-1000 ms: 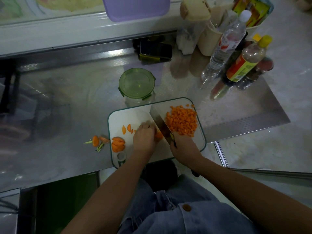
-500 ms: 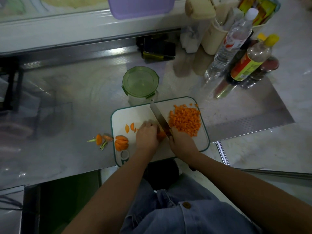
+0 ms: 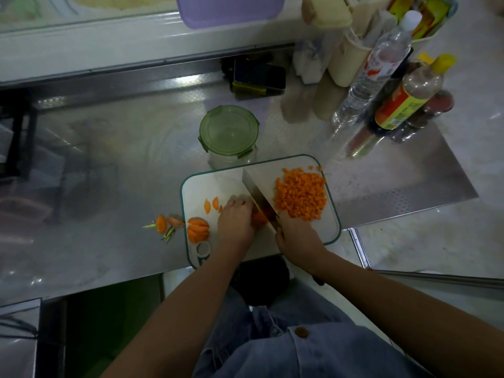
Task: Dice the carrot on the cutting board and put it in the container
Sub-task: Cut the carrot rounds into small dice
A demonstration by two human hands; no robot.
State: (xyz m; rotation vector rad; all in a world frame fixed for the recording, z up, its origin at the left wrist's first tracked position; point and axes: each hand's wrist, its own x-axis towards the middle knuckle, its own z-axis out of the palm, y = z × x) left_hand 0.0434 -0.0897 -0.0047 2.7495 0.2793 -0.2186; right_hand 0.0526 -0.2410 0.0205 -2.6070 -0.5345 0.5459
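A single head-worn wide-angle view looks steeply down, close over the cutting board (image 3: 261, 249) on the counter (image 3: 109, 165).

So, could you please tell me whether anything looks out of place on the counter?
Yes: orange carrot ends with green stems lie off the white green-rimmed cutting board, on the steel counter beside its left edge.

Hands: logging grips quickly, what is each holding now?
Left hand: fingers curled on the carrot piece.
Right hand: gripping the knife.
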